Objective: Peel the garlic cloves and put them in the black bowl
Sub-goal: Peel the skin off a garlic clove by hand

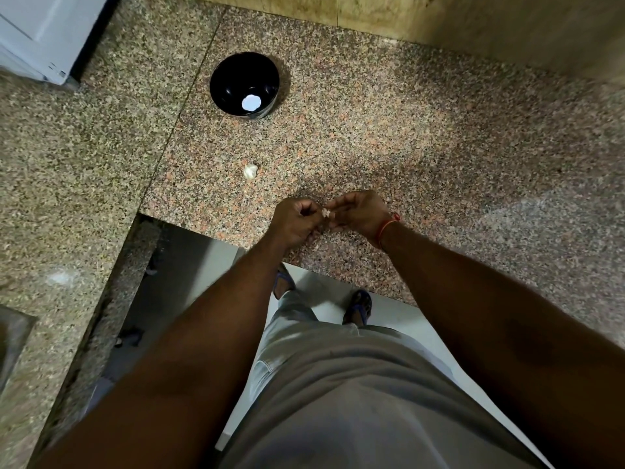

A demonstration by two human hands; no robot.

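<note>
A small garlic clove [326, 212] with papery skin is pinched between my two hands above the front edge of the granite counter. My left hand [297, 220] curls its fingers round the clove from the left. My right hand [360, 213], with a red thread on its wrist, pinches it from the right. A white garlic piece [250, 171] lies on the counter beyond my hands. The black bowl [233, 76] stands further back, with a bright white spot showing at its bottom.
The speckled granite counter [406, 137] is L-shaped, with a side arm on the left. A white appliance [40, 32] stands at the far left corner. A wall runs along the back right. My feet and the white floor show below the counter edge.
</note>
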